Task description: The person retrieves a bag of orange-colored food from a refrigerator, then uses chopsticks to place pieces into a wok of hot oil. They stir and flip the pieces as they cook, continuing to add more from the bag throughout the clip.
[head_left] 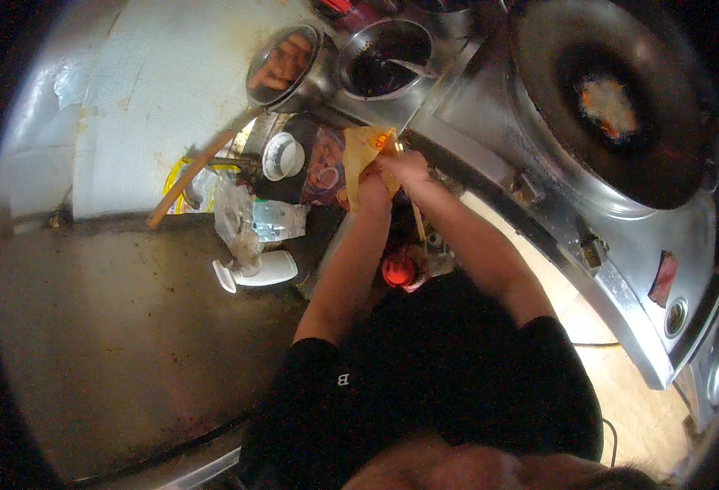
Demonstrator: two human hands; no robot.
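A yellowish paper bag (359, 150) with an orange printed mark lies before me, over a dark printed package (324, 165). My left hand (373, 187) reaches into or against the front of the bag; its fingers are mostly hidden. At the bag's right edge, the fingers of my right hand (405, 166) are closed on the paper. Left of the printed package sits a white round container (283, 157). A thin light stick (419, 222) and a red round object (398, 269) are below the hands, close to my body.
A large wok (647, 153) holds food at right on the steel range. Beyond my hands stand a pot of brownish pieces (283, 64) and a dark-filled pot (384, 70) with a ladle. A wooden handle (191, 180), a clear plastic bag (235, 214) and a white plastic bottle (266, 270) lie left.
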